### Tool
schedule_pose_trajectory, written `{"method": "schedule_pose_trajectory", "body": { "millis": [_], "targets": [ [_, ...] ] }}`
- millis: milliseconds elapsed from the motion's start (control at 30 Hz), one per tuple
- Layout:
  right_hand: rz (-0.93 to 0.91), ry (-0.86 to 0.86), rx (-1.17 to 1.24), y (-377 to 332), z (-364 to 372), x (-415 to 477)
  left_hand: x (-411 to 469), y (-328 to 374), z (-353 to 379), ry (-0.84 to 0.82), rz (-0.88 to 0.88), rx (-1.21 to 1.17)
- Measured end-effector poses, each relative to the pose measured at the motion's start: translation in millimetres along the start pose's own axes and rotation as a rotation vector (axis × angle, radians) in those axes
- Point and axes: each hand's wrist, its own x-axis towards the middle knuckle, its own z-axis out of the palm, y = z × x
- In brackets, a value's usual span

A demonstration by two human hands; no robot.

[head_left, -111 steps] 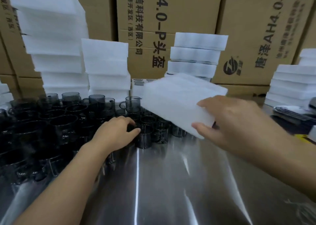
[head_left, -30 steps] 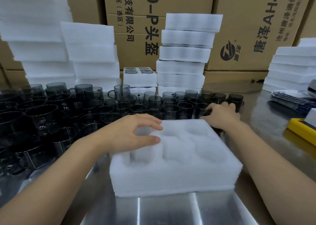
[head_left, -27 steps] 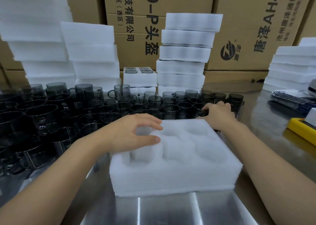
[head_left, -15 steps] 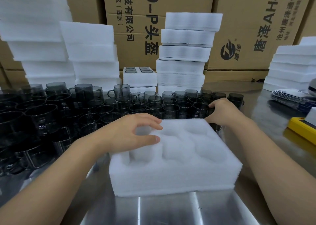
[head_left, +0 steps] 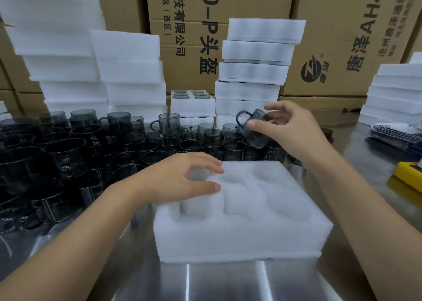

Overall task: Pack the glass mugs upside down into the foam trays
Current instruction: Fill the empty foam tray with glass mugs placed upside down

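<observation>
A white foam tray (head_left: 242,229) with round wells lies on the steel table in front of me, all visible wells bare. My left hand (head_left: 180,179) rests on its near-left part, thumb on the foam and fingers arched over a well. My right hand (head_left: 292,129) grips a smoky glass mug (head_left: 254,129) in the air behind the tray, tilted, handle to the left. Several more dark glass mugs (head_left: 127,147) stand crowded on the table to the left and behind the tray.
Stacks of white foam trays (head_left: 130,72) rise at the back, one stack (head_left: 255,72) in the middle and another (head_left: 395,90) at the right. A filled tray (head_left: 193,101) sits between them. Cardboard boxes (head_left: 219,26) wall the rear. A yellow object (head_left: 408,175) lies at right.
My right hand has lifted one mug out of the row behind the tray and tilted it. My left hand has stayed on the tray.
</observation>
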Motion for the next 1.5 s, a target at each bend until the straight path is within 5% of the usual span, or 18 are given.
{"method": "schedule_pose_trajectory", "body": {
  "millis": [100,233,367,600,1133,1400,1500],
  "targets": [
    [-0.080,-0.085,0.229,-13,17,-12,1,-1,1,0.036,-0.030,-0.099],
    [-0.270,-0.135,0.234,-12,32,-21,6,4,3,0.211,-0.026,-0.385],
    [-0.479,-0.165,-0.043,-7,38,-27,10,11,4,0.421,-0.069,-0.575],
    [-0.634,-0.190,-0.224,-5,39,-28,9,7,2,0.354,-0.076,-0.795],
    [-0.570,-0.288,-0.225,-6,39,-31,8,6,-3,0.295,-0.103,-0.895],
    [-0.366,-0.653,-0.319,-30,25,4,9,6,-5,0.317,-0.143,-1.049],
    [-0.343,-0.653,-0.284,-35,34,8,10,6,-6,0.369,-0.187,-1.064]
  ]
}}
